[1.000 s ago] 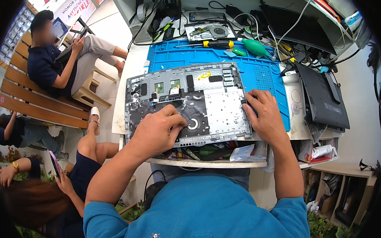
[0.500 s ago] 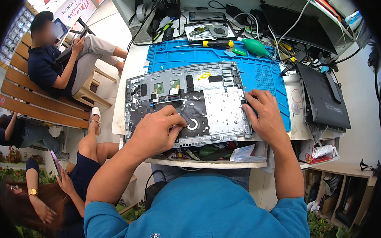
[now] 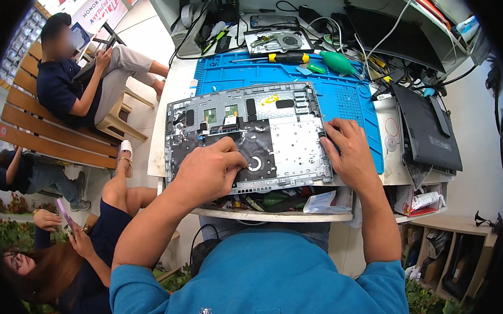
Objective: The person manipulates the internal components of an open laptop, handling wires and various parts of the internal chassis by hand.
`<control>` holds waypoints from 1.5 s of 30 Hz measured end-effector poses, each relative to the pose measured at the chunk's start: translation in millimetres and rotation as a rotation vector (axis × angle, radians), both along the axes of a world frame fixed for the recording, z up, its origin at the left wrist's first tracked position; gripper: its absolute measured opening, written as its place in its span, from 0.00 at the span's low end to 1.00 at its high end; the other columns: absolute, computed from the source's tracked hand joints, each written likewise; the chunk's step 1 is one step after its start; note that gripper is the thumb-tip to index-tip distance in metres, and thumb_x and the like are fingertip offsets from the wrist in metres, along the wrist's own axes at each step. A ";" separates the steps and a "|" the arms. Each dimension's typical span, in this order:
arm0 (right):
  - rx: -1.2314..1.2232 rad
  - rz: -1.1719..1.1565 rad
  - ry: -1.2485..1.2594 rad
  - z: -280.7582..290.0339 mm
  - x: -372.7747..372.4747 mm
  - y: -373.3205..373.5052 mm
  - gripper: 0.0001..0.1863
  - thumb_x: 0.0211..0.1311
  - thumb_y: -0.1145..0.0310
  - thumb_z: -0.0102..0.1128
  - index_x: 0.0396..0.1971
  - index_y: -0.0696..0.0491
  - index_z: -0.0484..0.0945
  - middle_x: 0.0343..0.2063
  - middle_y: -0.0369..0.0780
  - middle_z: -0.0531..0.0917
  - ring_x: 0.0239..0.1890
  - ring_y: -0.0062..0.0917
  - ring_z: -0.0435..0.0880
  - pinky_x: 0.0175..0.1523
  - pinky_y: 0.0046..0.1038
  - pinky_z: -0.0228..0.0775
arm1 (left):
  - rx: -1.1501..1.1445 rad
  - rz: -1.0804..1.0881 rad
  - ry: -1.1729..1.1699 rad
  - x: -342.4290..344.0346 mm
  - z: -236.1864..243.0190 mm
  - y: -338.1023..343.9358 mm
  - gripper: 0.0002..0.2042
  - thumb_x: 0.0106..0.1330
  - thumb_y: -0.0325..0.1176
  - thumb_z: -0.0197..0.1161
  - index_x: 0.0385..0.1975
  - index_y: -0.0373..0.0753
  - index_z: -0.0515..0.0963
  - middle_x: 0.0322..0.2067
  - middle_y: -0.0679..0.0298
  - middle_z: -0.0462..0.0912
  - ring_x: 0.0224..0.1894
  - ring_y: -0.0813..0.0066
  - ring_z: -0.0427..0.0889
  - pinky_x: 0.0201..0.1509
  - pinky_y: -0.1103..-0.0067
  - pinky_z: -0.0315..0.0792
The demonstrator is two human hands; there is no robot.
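A stripped laptop chassis (image 3: 299,149), silver-grey with its inner side up, lies at the bench's front edge, partly over a blue repair mat (image 3: 348,103). Black film (image 3: 256,138) covers much of its left and middle, with a white ring mark on it. Above that film my left hand (image 3: 209,168) is closed, thumb and forefinger pinched beside the ring; anything between the fingertips is too small or hidden. My right hand (image 3: 351,152) grips the chassis at its right edge, fingers bent and thumb against the side.
Behind the chassis lie a yellow-black screwdriver (image 3: 286,58) and a green air blower (image 3: 337,62). A dark laptop part (image 3: 429,130) leans at the right, among cables. Below the bench top, an open drawer (image 3: 276,200) holds tools. Other people sit at the left, one on a wooden bench (image 3: 45,131).
Both my hands and the chassis stay nearly still. At lower left, a seated person has raised one arm and shifted the phone.
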State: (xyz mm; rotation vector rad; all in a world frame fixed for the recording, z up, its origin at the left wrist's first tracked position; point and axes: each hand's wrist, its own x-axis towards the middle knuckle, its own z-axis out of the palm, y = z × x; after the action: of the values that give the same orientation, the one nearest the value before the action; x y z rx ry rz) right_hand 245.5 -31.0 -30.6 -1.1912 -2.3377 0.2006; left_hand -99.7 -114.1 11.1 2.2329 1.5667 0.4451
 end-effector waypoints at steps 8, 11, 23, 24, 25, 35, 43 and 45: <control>0.014 -0.009 -0.013 -1.2 -1.7 -0.9 0.18 0.75 0.68 0.69 0.58 0.61 0.86 0.55 0.44 0.85 0.60 0.41 0.81 0.66 0.43 0.70 | 0.082 -0.048 0.031 -1.5 -7.1 -1.9 0.10 0.63 0.24 0.74 0.41 0.46 0.93 0.43 0.66 0.87 0.38 0.57 0.91 0.42 0.63 0.84; 0.012 -0.010 -0.017 -1.0 -2.1 -0.9 0.18 0.75 0.68 0.69 0.58 0.61 0.86 0.55 0.44 0.85 0.60 0.40 0.81 0.66 0.43 0.70 | 0.145 -0.105 0.058 -4.6 -10.4 0.7 0.10 0.64 0.24 0.74 0.41 0.46 0.93 0.44 0.66 0.87 0.38 0.57 0.91 0.41 0.63 0.84; 0.010 -0.006 -0.007 -1.3 -0.9 -0.9 0.17 0.75 0.67 0.69 0.58 0.60 0.86 0.55 0.43 0.85 0.59 0.40 0.81 0.65 0.43 0.70 | 0.055 -0.029 -0.066 -7.6 -9.3 -1.1 0.09 0.65 0.24 0.74 0.42 0.47 0.93 0.43 0.65 0.87 0.39 0.57 0.91 0.41 0.66 0.84; 0.007 -0.010 -0.004 -2.1 -0.8 -0.7 0.17 0.75 0.67 0.69 0.58 0.60 0.86 0.55 0.43 0.85 0.59 0.40 0.81 0.65 0.43 0.70 | 0.058 -0.028 -0.062 -7.2 -9.7 -1.3 0.10 0.65 0.24 0.74 0.42 0.46 0.93 0.43 0.65 0.87 0.39 0.57 0.91 0.41 0.66 0.84; 0.003 -0.013 -0.002 -2.9 -0.7 -1.0 0.17 0.75 0.67 0.69 0.58 0.60 0.86 0.55 0.43 0.85 0.59 0.40 0.81 0.65 0.43 0.70 | 0.062 -0.028 -0.058 -6.5 -9.8 -1.5 0.10 0.64 0.24 0.75 0.42 0.46 0.92 0.43 0.65 0.87 0.39 0.57 0.91 0.41 0.66 0.84; 0.024 -0.007 -0.015 -2.5 -1.9 -0.4 0.18 0.75 0.68 0.69 0.58 0.61 0.86 0.55 0.44 0.86 0.60 0.41 0.81 0.65 0.43 0.70 | 0.141 -0.042 -0.027 -2.3 -14.4 -4.3 0.08 0.63 0.24 0.73 0.40 0.45 0.92 0.43 0.66 0.85 0.37 0.56 0.91 0.40 0.62 0.85; 0.010 -0.010 -0.021 -1.7 -2.2 -0.7 0.18 0.75 0.68 0.69 0.58 0.61 0.86 0.55 0.44 0.86 0.60 0.40 0.81 0.65 0.43 0.70 | 0.154 -0.155 0.048 -6.8 -11.0 7.0 0.09 0.63 0.24 0.71 0.41 0.45 0.92 0.43 0.65 0.84 0.41 0.57 0.90 0.45 0.61 0.84; 0.012 -0.013 -0.018 -2.3 -1.7 -0.7 0.18 0.75 0.68 0.69 0.58 0.61 0.86 0.55 0.44 0.86 0.60 0.40 0.81 0.65 0.43 0.70 | 0.146 -0.197 0.074 -8.1 -6.5 12.7 0.10 0.62 0.23 0.72 0.41 0.45 0.92 0.43 0.65 0.84 0.42 0.58 0.91 0.45 0.62 0.84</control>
State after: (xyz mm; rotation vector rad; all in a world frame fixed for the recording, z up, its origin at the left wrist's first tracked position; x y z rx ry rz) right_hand 243.8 -31.7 -32.9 -1.2064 -2.3426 0.1714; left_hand -107.8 -101.4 4.6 2.5122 1.3699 0.4363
